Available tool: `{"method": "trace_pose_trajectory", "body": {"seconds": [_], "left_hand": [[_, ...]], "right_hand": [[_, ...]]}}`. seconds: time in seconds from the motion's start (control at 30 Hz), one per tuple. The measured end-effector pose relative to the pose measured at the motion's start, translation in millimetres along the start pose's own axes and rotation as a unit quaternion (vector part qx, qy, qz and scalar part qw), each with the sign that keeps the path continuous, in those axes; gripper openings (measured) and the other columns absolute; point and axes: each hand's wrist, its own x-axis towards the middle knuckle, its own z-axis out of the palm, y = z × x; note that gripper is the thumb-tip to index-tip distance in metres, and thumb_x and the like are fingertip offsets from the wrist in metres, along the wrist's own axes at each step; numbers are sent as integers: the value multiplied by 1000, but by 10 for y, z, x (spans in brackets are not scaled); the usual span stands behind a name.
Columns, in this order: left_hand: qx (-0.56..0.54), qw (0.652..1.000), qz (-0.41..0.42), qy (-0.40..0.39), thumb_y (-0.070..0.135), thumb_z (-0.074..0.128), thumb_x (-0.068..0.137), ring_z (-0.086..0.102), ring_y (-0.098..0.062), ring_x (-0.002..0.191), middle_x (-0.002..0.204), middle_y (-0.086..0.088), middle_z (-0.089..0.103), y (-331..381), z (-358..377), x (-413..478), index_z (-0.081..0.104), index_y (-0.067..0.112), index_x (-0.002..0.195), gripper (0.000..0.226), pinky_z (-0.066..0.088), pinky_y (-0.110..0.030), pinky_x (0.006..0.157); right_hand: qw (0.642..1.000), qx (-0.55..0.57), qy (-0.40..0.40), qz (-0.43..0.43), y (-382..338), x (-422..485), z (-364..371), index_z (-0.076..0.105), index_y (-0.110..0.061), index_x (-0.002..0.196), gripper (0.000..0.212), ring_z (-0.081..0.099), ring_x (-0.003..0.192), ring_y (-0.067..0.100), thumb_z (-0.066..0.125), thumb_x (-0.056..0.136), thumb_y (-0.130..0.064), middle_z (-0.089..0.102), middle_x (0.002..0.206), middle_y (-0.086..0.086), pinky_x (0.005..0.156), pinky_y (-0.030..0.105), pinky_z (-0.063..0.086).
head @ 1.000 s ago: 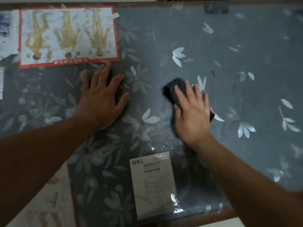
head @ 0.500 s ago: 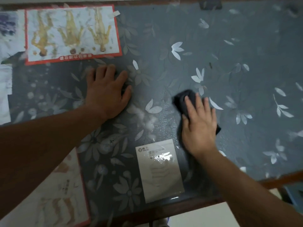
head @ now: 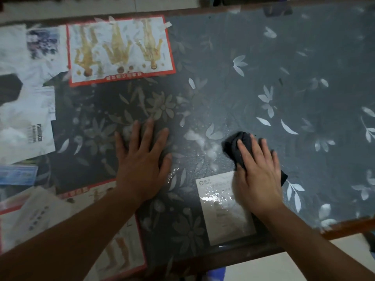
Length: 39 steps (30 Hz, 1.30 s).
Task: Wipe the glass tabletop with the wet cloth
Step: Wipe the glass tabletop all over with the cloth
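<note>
The glass tabletop (head: pixel 294 82) covers a grey cloth printed with white flowers. A dark wet cloth (head: pixel 236 146) lies bunched on the glass near the front edge, mostly under my right hand (head: pixel 257 171), which presses flat on it with fingers spread. A corner of the cloth pokes out on the hand's right side. My left hand (head: pixel 142 159) rests palm down on the glass to the left, fingers apart, holding nothing. Water drops and a wet sheen show between the two hands.
Papers lie under the glass: a red-bordered sheet (head: pixel 119 51) at the back left, a white card (head: pixel 223 207) beneath my right wrist, more sheets at the left. The brown wooden table edge (head: pixel 345 230) runs along the front right.
My right hand has dragged the cloth toward the front edge and slightly right, onto the white card's corner. The camera view shifted, and my left hand stays flat on the glass.
</note>
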Motion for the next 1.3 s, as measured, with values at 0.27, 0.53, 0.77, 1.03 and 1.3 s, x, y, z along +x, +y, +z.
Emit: {"method": "trace_pose_trajectory", "body": {"seconds": [0.27,0.53,0.77,1.03,1.3], "left_hand": [[13,999,3,37,55,25,103,2,-31,160,173,-4,12,-33,116,2,26,33,160,61,1,-68,122],[-27,999,-13,42,54,23,103,-1,-24,160,173,-3,12,-6,48,-7,24,17,162,70,2,-65,124],[-38,998,-8,58,49,27,102,1,-23,160,172,-5,17,6,55,-37,31,10,159,69,4,-65,124],[-34,998,-17,54,46,30,101,3,-24,160,172,-5,18,9,54,-32,30,10,159,68,5,-65,124],[-38,997,-16,60,46,31,100,6,-25,160,171,-6,20,25,45,-33,35,11,158,68,8,-66,123]], "right_hand": [[998,16,12,-52,-417,820,98,28,-30,156,56,6,155,25,33,101,-32,16,168,-1,125,49,2],[982,-16,-30,-187,-472,728,119,35,-28,154,57,13,154,31,41,96,-28,23,166,2,124,54,9],[992,13,14,-125,-1024,1942,166,32,-31,154,54,9,155,27,37,101,-26,20,167,0,125,46,2],[956,15,-19,-293,-913,1469,183,39,-27,152,55,16,154,29,46,97,-21,30,163,3,125,48,5],[975,-8,-15,-220,-804,1764,102,33,-30,154,56,12,154,31,45,100,-24,22,166,2,124,51,4]]}}
